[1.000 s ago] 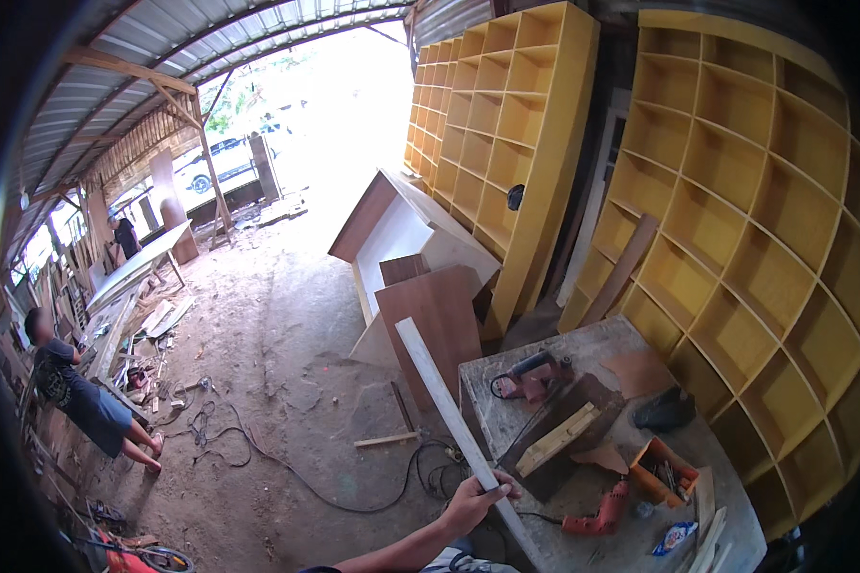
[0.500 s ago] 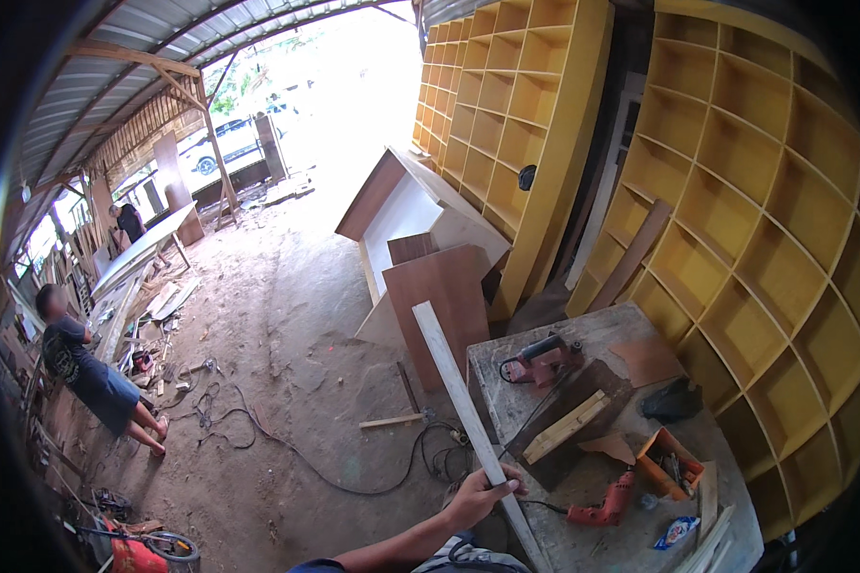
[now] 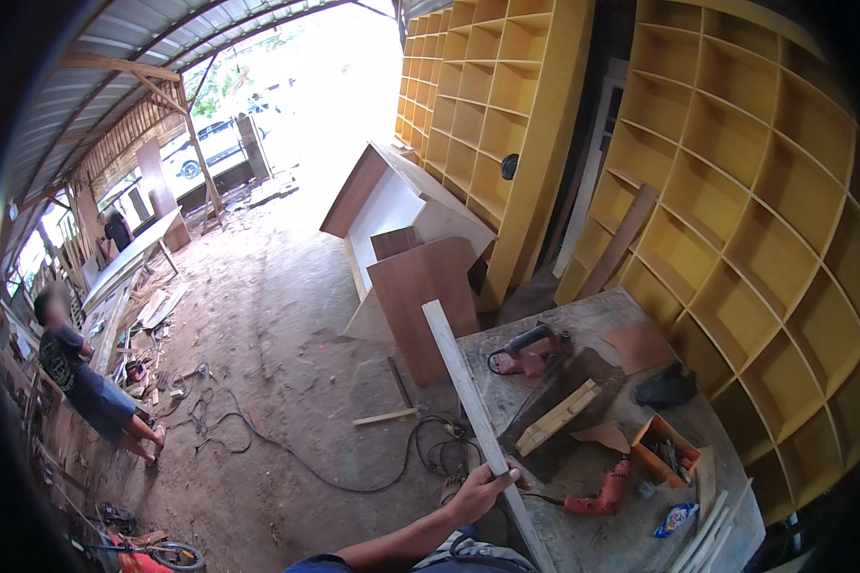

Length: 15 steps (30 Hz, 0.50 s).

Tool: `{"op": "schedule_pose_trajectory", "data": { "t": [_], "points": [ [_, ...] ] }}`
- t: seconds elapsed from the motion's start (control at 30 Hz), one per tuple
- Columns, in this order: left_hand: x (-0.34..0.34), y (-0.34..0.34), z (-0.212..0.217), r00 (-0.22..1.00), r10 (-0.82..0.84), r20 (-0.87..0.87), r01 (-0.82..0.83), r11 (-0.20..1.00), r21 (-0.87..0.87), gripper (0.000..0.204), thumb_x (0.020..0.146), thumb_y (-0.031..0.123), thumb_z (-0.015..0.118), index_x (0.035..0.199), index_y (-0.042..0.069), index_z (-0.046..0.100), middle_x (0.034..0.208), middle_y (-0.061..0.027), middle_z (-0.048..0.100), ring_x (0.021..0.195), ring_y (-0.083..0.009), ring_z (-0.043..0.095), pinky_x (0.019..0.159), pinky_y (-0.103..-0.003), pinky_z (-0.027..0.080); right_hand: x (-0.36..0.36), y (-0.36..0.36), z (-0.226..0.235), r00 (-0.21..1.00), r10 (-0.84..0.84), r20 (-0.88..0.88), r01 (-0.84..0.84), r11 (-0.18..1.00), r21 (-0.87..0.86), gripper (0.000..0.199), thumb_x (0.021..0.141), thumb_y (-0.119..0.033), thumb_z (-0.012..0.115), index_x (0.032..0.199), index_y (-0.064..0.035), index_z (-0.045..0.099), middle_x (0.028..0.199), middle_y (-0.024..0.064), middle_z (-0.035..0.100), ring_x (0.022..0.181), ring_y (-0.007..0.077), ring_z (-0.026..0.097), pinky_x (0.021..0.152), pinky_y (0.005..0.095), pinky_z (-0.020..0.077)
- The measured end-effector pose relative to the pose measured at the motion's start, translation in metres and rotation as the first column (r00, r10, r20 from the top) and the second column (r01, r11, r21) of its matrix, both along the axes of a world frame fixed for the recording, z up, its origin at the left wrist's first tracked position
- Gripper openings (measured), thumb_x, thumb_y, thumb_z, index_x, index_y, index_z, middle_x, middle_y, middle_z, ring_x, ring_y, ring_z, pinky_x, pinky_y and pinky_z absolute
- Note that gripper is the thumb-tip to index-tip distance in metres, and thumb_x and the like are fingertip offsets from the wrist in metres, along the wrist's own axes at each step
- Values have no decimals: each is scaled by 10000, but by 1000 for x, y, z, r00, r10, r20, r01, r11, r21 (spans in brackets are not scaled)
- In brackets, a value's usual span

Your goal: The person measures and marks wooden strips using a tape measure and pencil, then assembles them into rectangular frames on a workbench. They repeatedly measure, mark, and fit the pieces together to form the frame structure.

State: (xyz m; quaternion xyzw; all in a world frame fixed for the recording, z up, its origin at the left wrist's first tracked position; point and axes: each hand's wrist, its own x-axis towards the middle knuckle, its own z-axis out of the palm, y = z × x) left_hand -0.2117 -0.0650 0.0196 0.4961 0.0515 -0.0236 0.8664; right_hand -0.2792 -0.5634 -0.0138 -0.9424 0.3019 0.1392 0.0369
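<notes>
- Head view: the left hand [image 3: 484, 492] is closed around a pale wooden strip [image 3: 466, 382]; the right hand is out of sight, its grip unknown.
- Strip slants up beside the work table [image 3: 597, 320], near the red drill [image 3: 599, 492]; contact with the table is unclear.
- Since a second ago, its top end has shifted rightward across the brown board [image 3: 420, 286] behind.
- Apparently just a slight move of hand or head; the strip remains held.

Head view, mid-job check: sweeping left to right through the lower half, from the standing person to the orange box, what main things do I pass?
Standing person → short wooden batten → left hand holding a pale wooden strip → red drill → orange box.
</notes>
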Motion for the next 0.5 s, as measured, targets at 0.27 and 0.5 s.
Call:
{"op": "schedule_pose_trajectory", "data": {
  "t": [0.27,0.5],
  "points": [
    [12,-10,-31,989,-146,-28,140,978,-156,276,1113,225,473,1268,5,533,1201,-138,662,1163,-228,634,1022,-373,505,5,6,34,969,105,226,-119,992,50,429,941,-382,620,1179,-34,698,1106,252,719,1044,423,696,879,511,537],
    [13,-32,-4,980,-185,-68,182,983,-37,413,1108,222,491,1434,-26,439,1337,-168,623,1275,-265,601,1112,-405,474,38,153,101,902,345,261,-429,647,630,360,905,-349,712,1027,-12,683,930,231,718,882,417,699,771,476,548]
  ]
}}
